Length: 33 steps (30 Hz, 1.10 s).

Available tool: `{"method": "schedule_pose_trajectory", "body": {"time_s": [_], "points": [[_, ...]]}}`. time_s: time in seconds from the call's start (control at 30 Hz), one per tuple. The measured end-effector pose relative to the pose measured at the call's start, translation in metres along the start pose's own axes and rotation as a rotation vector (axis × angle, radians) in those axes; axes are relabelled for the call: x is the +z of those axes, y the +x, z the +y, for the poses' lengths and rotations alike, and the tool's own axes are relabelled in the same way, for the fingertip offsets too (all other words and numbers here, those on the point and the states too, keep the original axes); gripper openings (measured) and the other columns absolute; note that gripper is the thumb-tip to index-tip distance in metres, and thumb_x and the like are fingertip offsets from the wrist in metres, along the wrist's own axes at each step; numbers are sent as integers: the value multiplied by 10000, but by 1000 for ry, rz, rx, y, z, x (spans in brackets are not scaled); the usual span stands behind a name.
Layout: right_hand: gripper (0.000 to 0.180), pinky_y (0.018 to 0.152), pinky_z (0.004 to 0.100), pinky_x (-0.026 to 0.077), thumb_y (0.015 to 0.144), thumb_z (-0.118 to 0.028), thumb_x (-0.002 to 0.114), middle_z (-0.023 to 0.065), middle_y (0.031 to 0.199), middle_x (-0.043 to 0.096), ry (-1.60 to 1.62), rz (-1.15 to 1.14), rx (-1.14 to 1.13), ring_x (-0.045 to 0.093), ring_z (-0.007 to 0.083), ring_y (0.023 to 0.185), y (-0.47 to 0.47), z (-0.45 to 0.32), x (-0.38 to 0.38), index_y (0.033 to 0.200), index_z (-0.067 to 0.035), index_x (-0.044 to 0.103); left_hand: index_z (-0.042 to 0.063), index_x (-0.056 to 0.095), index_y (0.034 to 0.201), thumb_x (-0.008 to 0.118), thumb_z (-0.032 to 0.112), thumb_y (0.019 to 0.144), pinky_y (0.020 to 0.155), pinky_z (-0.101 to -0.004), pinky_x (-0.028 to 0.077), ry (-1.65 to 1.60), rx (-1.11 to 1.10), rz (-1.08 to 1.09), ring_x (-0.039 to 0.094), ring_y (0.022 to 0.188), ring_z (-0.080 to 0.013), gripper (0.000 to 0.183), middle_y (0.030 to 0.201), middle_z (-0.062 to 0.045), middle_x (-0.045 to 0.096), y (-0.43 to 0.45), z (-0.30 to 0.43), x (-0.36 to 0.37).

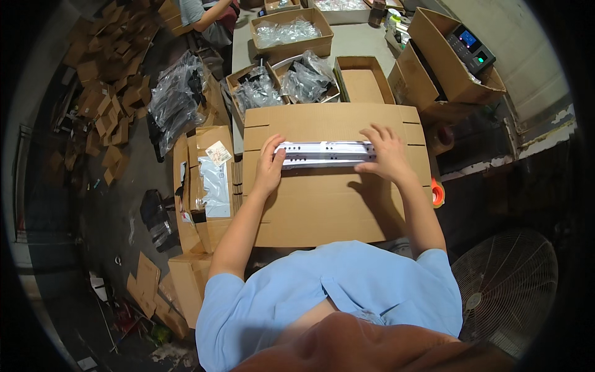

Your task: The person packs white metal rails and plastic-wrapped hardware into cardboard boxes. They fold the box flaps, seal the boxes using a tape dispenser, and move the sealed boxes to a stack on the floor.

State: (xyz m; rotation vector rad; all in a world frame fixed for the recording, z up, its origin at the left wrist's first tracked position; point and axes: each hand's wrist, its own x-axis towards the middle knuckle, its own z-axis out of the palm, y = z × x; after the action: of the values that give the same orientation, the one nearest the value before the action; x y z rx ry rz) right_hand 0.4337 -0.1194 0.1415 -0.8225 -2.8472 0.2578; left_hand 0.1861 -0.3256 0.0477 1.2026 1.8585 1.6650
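Observation:
Two metal drawer slides (320, 154), wrapped in clear plastic, lie crosswise above a flat sheet of corrugated cardboard (320, 209) with slots cut in its edges. My left hand (271, 162) grips their left end, thumb on the near side and fingers on the far side. At the right end is my right hand (385, 151), its thumb and fingers spread around that end; whether it presses on the metal is hard to tell. The cardboard casts back a shadow of my right arm.
Beyond the cardboard stand boxes of plastic-wrapped parts (307, 76) and a shallow carton (365, 83). A keypad terminal (472, 49) rests in a tall box at right. Orange tape (437, 193) sits by the right edge, a floor fan (506, 283) below. Another person's arm (211, 16) shows top left.

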Motion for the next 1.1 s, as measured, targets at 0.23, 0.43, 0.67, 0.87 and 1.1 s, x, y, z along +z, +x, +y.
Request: {"method": "schedule_pose_trajectory", "body": {"time_s": [0.23, 0.43, 0.67, 0.87, 1.1], "points": [[870, 1071, 469, 392, 706, -391, 833, 273, 1447, 366, 460, -206, -50, 433, 440, 1295, 22, 58, -16, 1409, -86, 421, 0, 544, 1296, 518, 265, 992, 1107, -383, 320, -7, 1, 107, 422, 1325, -290, 404, 1417, -154, 456, 16, 9, -12], [441, 954, 401, 473, 938, -349, 596, 176, 1151, 653, 555, -350, -16, 605, 294, 1127, 198, 80, 11, 1223, -12, 605, 17, 598, 1177, 556, 242, 981, 912, -302, 475, -290, -501, -137, 584, 1057, -165, 301, 1143, -84, 615, 180, -15, -22], [503, 937, 395, 494, 837, -361, 662, 222, 1180, 656, 373, -308, 85, 638, 333, 1090, 366, 64, 163, 1173, 13, 653, -14, 585, 902, 581, 123, 905, 498, -282, 563, -200, -1022, -170, 619, 629, -209, 137, 812, -119, 608, 291, -124, 85], [863, 937, 361, 509, 566, -427, 811, 277, 1196, 633, 270, -499, 350, 622, 353, 1126, 368, 70, 199, 1215, 98, 594, 19, 593, 992, 628, 78, 802, 650, -387, 528, -318, -1060, -84, 584, 821, -243, 202, 921, -107, 597, 297, -160, 107], [764, 818, 357, 513, 597, -192, 761, 219, 1087, 614, 794, -325, 331, 619, 278, 958, 349, 60, 195, 1240, 91, 460, 3, 490, 1124, 600, -43, 763, 709, -420, 536, -386, -932, -31, 606, 866, -270, 380, 974, -165, 587, 297, -152, 109]]}}
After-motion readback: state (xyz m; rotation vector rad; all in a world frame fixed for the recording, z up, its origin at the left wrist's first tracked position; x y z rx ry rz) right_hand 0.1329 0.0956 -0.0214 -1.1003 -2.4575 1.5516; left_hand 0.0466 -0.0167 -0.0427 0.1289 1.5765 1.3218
